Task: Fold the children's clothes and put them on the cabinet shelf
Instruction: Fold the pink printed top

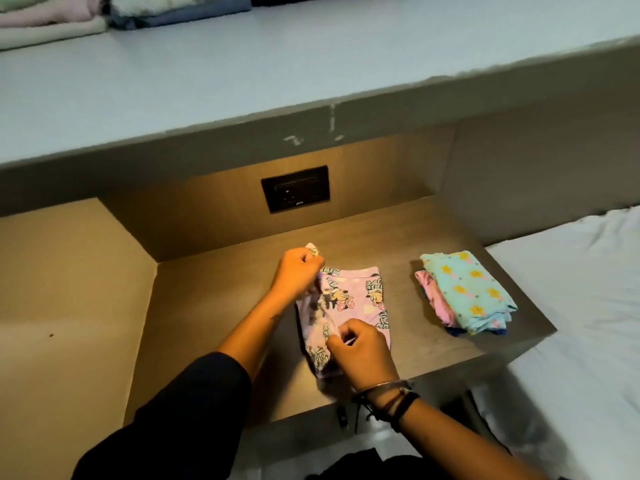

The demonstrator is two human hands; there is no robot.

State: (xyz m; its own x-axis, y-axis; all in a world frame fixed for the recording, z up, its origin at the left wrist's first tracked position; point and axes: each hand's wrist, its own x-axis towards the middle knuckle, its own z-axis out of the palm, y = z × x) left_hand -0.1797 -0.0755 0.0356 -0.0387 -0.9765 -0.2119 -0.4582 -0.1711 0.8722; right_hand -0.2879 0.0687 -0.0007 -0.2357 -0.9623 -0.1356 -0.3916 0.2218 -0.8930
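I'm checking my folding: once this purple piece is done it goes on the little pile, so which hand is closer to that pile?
Right. The right hand pinches the purple garment on the side nearer the folded pile; the left hand holds its far corner, farther from the pile.

Lilac cartoon-print garment mid-fold, with a finished pile to its right.

The lilac children's garment [349,299] (printed with cartoon mice in bows and lettering) lies on the brown worktop [214,306], its right part flat and its left edge lifted and bunched into a raised fold running from far to near. To its right, well apart, sits a folded stack [467,292]: a pale blue piece with yellow stars on top, a pink piece under it showing at the left, dark blue at the near edge. On the grey cabinet shelf [277,64] above, at the far left, lie more folded clothes [86,12] in pink, cream and blue.
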